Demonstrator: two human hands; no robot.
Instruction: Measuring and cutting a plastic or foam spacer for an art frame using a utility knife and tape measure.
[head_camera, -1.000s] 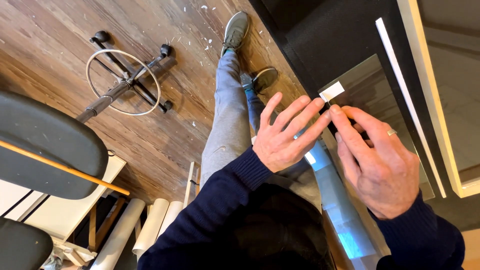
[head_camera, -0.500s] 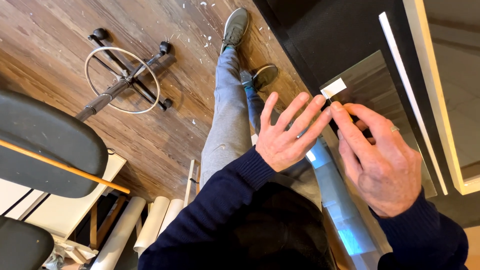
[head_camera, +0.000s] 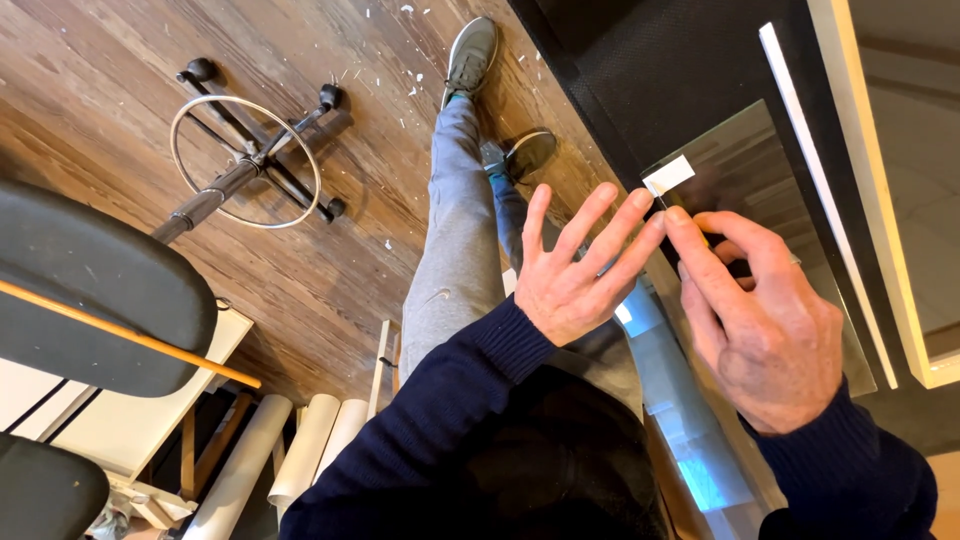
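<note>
L hand (head_camera: 570, 285) spread flat, fingers wide, pinning the clear rectangular glass sheet (head_camera: 745, 175) at its edge on the black desk (head_camera: 640, 70) to steady it; R hand (head_camera: 765, 320) curled, fingertips pinching sth small, can't tell what, beside the white sticker (head_camera: 668, 174).

Left hand (head_camera: 572, 270) flat, fingers spread; right hand (head_camera: 760, 320) fingers pinched.

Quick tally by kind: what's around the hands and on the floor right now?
Hands: 2 (left hand, right hand)
Clear sheet: 1
White label: 1
Shoes: 2 ()
Stool base: 1
Paper rolls: 3
Total: 10
</note>
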